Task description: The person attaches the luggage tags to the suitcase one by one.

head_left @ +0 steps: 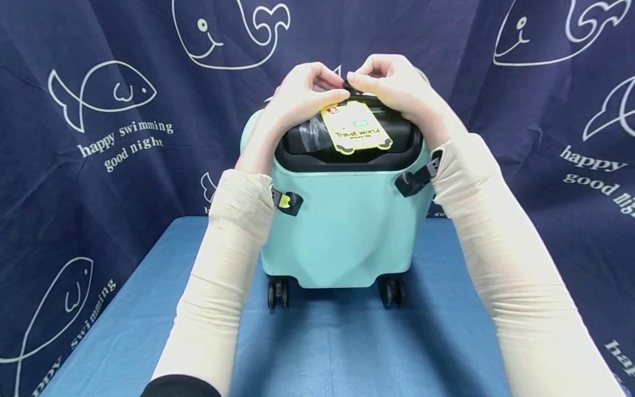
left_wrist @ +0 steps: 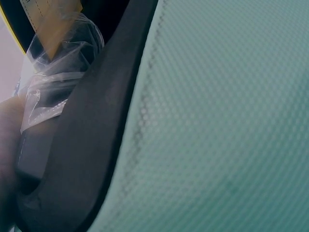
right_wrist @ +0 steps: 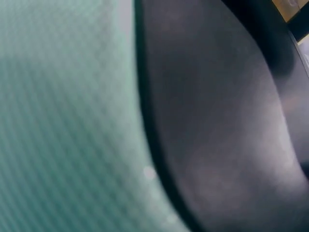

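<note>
A mint-green suitcase (head_left: 342, 231) with a black recessed top stands upright on its wheels. A pale yellow luggage tag (head_left: 356, 128) printed "Travel World" hangs from a black strap (head_left: 353, 90) over the black handle area. My left hand (head_left: 310, 96) pinches the strap from the left, thumb and forefinger close together just above the tag. From the other side my right hand (head_left: 392, 82) pinches the same strap between thumb and fingertips. In the left wrist view, clear plastic wrap (left_wrist: 63, 77) covers part of the black handle. The right wrist view shows the suitcase's black trim (right_wrist: 207, 116) close up.
A blue cloth (head_left: 317, 342) covers the table under the suitcase. Behind it hangs a dark blue curtain (head_left: 124, 182) with white fish drawings. Black caster wheels (head_left: 392, 291) show at the suitcase's lower corners.
</note>
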Action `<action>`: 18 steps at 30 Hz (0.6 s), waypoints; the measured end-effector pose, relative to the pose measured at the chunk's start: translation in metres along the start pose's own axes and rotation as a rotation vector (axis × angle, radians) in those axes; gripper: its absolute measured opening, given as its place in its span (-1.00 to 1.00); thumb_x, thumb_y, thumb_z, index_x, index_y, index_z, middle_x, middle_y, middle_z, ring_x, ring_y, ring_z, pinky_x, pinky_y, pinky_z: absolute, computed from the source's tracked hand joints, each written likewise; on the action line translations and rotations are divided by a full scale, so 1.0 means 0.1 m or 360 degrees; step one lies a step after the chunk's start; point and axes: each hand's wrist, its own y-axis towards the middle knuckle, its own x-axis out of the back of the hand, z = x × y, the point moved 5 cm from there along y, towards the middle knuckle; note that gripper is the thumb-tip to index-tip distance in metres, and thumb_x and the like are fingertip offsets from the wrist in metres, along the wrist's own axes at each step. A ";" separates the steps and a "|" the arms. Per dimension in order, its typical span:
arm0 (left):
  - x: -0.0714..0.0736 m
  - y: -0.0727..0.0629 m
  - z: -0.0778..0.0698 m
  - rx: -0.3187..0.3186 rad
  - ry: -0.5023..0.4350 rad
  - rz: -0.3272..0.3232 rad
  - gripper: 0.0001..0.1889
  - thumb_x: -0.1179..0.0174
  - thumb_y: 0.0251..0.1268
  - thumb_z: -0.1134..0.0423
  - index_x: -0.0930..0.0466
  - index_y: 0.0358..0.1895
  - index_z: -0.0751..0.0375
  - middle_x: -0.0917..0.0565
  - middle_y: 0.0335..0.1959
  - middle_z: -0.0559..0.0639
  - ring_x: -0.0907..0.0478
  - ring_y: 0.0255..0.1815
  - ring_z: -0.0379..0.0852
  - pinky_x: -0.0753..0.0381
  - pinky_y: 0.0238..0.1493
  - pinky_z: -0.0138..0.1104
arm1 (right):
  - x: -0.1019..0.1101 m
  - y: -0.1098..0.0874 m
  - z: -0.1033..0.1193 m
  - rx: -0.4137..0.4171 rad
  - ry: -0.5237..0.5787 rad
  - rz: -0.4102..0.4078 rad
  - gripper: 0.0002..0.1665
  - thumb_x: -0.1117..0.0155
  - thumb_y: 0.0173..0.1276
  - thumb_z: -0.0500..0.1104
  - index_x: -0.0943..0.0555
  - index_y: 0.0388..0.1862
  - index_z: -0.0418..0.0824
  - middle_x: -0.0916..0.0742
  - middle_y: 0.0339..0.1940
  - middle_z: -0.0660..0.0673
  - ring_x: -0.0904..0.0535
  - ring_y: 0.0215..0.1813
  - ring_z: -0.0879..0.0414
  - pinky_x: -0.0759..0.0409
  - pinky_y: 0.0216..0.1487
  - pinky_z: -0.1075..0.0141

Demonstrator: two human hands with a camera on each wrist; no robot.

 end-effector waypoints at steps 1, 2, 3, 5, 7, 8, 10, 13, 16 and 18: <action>0.00 0.00 0.00 0.0000 0.0003 -0.0001 -0.68 -0.26 0.16 0.02 -0.57 -0.07 0.07 -0.66 -0.09 -0.09 -0.59 -0.11 -0.29 -0.40 0.00 -0.50 | 0.00 0.00 0.00 0.0008 0.0028 0.0002 -0.76 -0.25 0.23 0.17 -0.58 -0.44 0.06 -0.62 -0.58 0.22 -0.43 -0.29 0.23 -0.23 -0.18 0.40; 0.00 0.00 0.00 0.0002 0.0006 -0.0002 -0.68 -0.25 0.16 0.02 -0.57 -0.07 0.06 -0.66 -0.09 -0.09 -0.59 -0.11 -0.29 -0.40 0.00 -0.50 | 0.00 0.00 0.00 0.0017 0.0055 0.0005 -0.77 -0.26 0.23 0.15 -0.57 -0.45 0.05 -0.61 -0.59 0.22 -0.43 -0.31 0.22 -0.23 -0.19 0.39; 0.00 0.00 0.00 0.0002 0.0012 -0.0004 -0.68 -0.25 0.16 0.02 -0.57 -0.07 0.06 -0.66 -0.09 -0.09 -0.59 -0.11 -0.29 -0.40 0.00 -0.50 | -0.01 0.00 0.00 0.0028 0.0086 0.0008 -0.77 -0.27 0.23 0.13 -0.57 -0.46 0.04 -0.61 -0.61 0.21 -0.44 -0.33 0.22 -0.24 -0.21 0.40; 0.00 0.00 0.00 0.0003 0.0020 -0.0007 -0.68 -0.25 0.16 0.01 -0.57 -0.07 0.06 -0.66 -0.09 -0.10 -0.59 -0.11 -0.30 -0.39 0.00 -0.51 | -0.01 0.00 0.01 0.0052 0.0164 0.0015 -0.79 -0.28 0.23 0.08 -0.57 -0.47 0.02 -0.61 -0.63 0.21 -0.45 -0.38 0.22 -0.26 -0.24 0.40; 0.00 0.00 0.00 0.0001 0.0024 -0.0010 -0.68 -0.25 0.16 0.01 -0.57 -0.07 0.06 -0.67 -0.10 -0.10 -0.59 -0.11 -0.30 -0.39 0.00 -0.51 | -0.02 0.01 0.01 0.0072 0.0241 0.0022 -0.81 -0.30 0.23 0.03 -0.58 -0.49 0.00 -0.62 -0.65 0.19 -0.45 -0.43 0.23 -0.28 -0.29 0.41; 0.00 0.00 0.00 0.0000 0.0021 -0.0010 -0.68 -0.25 0.16 0.01 -0.57 -0.07 0.06 -0.67 -0.10 -0.10 -0.59 -0.11 -0.30 -0.39 0.00 -0.51 | -0.03 0.02 0.01 0.0079 0.0278 0.0026 -0.82 -0.31 0.23 0.00 -0.58 -0.49 0.00 -0.62 -0.65 0.18 -0.46 -0.45 0.23 -0.30 -0.31 0.41; 0.00 0.00 0.00 -0.0003 0.0008 -0.0008 -0.68 -0.26 0.16 0.01 -0.57 -0.07 0.06 -0.67 -0.10 -0.10 -0.59 -0.11 -0.30 -0.40 -0.01 -0.52 | -0.03 0.02 0.01 0.0086 0.0345 0.0034 -0.84 -0.32 0.23 -0.04 -0.59 -0.51 -0.02 -0.63 -0.65 0.17 -0.46 -0.48 0.24 -0.32 -0.34 0.42; 0.00 -0.01 0.00 -0.0026 0.0021 -0.0011 -0.68 -0.26 0.16 0.02 -0.57 -0.07 0.07 -0.67 -0.11 -0.11 -0.60 -0.13 -0.32 -0.41 -0.02 -0.52 | -0.03 0.03 0.00 0.0094 0.0388 0.0043 -0.84 -0.33 0.22 -0.08 -0.59 -0.53 -0.03 -0.63 -0.64 0.15 -0.46 -0.50 0.25 -0.33 -0.37 0.42; 0.00 -0.01 0.00 -0.0025 0.0019 -0.0010 -0.68 -0.26 0.16 0.02 -0.58 -0.07 0.08 -0.67 -0.11 -0.10 -0.59 -0.14 -0.32 -0.42 -0.02 -0.52 | -0.03 0.04 0.00 0.0108 0.0379 0.0042 -0.83 -0.33 0.22 -0.09 -0.57 -0.54 -0.03 -0.62 -0.64 0.14 -0.45 -0.51 0.25 -0.32 -0.39 0.41; 0.00 -0.01 0.00 -0.0018 0.0019 -0.0008 -0.68 -0.26 0.16 0.02 -0.58 -0.07 0.07 -0.67 -0.11 -0.10 -0.59 -0.13 -0.31 -0.42 -0.01 -0.52 | -0.03 0.04 0.00 0.0118 0.0350 0.0032 -0.82 -0.32 0.22 -0.08 -0.56 -0.55 -0.02 -0.60 -0.64 0.14 -0.44 -0.52 0.25 -0.31 -0.39 0.41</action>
